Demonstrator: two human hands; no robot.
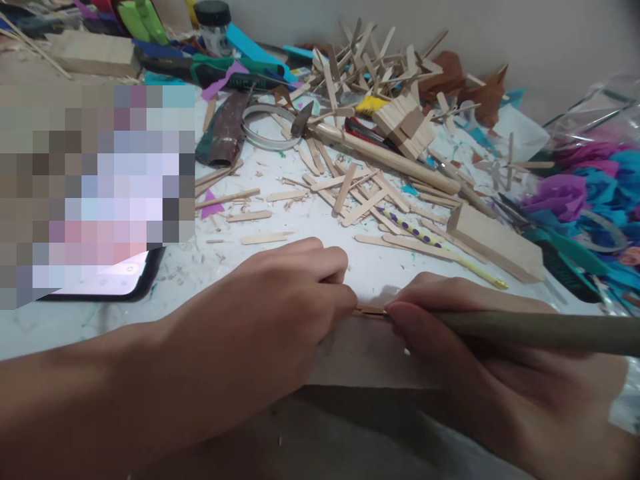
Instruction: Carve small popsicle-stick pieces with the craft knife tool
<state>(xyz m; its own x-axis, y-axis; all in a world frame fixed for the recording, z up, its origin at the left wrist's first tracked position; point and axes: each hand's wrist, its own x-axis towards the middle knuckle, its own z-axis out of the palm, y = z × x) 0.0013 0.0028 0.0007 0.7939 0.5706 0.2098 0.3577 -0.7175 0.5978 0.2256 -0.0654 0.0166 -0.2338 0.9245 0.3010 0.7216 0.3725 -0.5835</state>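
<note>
The head view showed me both hands meeting low at the near edge of the table (pixel 370 270). The left hand (pixel 295 297) had its fingers curled together and clamped on the left end of a thin stick (pixel 369 310), which lay at that edge, between the two hands. The right hand (pixel 510 393) had thumb and fingers closed around a tool (pixel 540 331), its narrow front end reaching the stick beside the fingertips; I couldn't tell what kind of tip it had. To my eye, good work here called for a firm pinch on the stick, pressed flat against the table so it couldn't roll or spring, and for light, short strokes with the tool low. I judged the left fingertips rather near that tip, so I wanted them drawn back and the push aimed away from them. Too much force might have split wood so thin. The loose sticks (pixel 365 200) lay beyond, with a block (pixel 495 243) behind the right hand, and I thought both best left out of the elbow's and handle's way.
</note>
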